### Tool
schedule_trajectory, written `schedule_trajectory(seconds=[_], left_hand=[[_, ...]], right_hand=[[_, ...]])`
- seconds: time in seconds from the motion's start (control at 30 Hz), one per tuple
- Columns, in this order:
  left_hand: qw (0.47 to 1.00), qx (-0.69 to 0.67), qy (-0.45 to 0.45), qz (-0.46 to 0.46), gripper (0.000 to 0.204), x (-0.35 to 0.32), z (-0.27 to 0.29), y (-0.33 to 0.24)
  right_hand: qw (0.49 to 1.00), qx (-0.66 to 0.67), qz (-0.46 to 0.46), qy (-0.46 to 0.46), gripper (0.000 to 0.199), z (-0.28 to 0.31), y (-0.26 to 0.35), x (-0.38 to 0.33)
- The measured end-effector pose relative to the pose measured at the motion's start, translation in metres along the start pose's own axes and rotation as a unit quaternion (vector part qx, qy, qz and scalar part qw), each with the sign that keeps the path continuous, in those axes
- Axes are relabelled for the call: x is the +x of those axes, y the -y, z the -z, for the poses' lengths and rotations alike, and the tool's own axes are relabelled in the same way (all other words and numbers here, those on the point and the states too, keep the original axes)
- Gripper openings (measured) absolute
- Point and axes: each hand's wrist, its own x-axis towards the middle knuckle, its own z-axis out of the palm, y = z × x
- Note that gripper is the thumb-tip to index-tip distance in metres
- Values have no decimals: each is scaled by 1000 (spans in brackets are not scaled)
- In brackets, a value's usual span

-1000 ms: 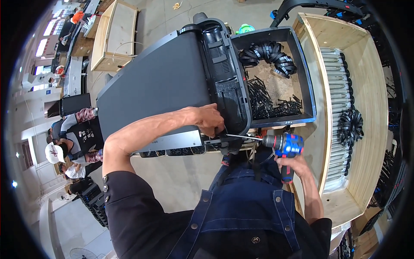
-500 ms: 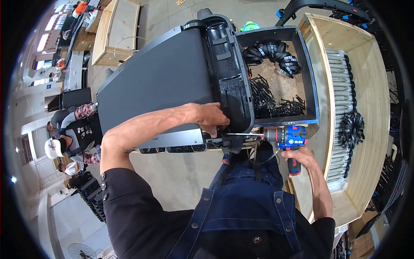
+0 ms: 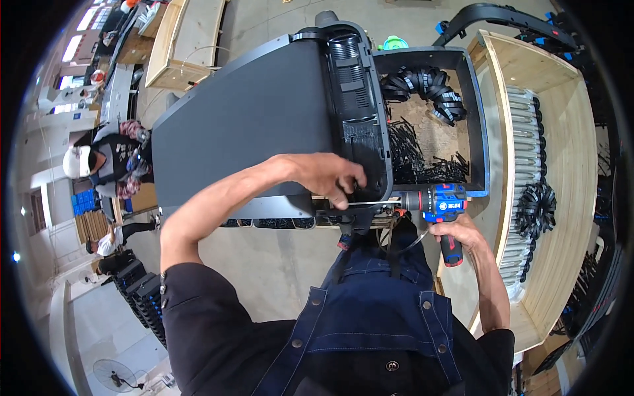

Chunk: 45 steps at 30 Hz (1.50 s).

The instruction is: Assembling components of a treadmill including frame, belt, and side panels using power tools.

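Concrete workshop floor spreads under a large dark grey treadmill deck [image 3: 244,125] lying flat before me. My left hand [image 3: 330,178] rests at its black end housing [image 3: 360,132], fingers curled by the long bit; I cannot tell what they pinch. My right hand [image 3: 456,231] is clenched on the blue cordless drill [image 3: 439,204], bit pointing left beneath that hand. Just right, a black-rimmed tray [image 3: 479,119] holds black screws [image 3: 422,158] and ribbed rings [image 3: 429,89].
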Motion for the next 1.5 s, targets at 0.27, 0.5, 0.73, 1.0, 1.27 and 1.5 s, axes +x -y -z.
schedule_trajectory(seconds=[0.27, 0.5, 0.73, 1.0, 1.27, 1.5], left_hand=[[808, 71, -583, 52, 43, -50, -53, 63], [644, 142, -737, 147, 41, -23, -138, 116], [623, 155, -746, 175, 37, -25, -148, 114], [635, 147, -737, 179, 38, -18, -144, 111], [605, 158, -768, 140, 37, -28, -140, 116], [597, 125, -790, 52, 37, -40, -152, 133]], right_hand=[[999, 10, 28, 25, 32, 12, -5, 13], [992, -98, 67, -34, 52, 49, -35, 32], [927, 77, 253, -266, 44, 63, -15, -16], [828, -69, 286, -477, 41, 106, -28, 73], [834, -150, 254, -466, 58, 92, -71, 72], [706, -351, 291, -542, 62, 15, -121, 43]])
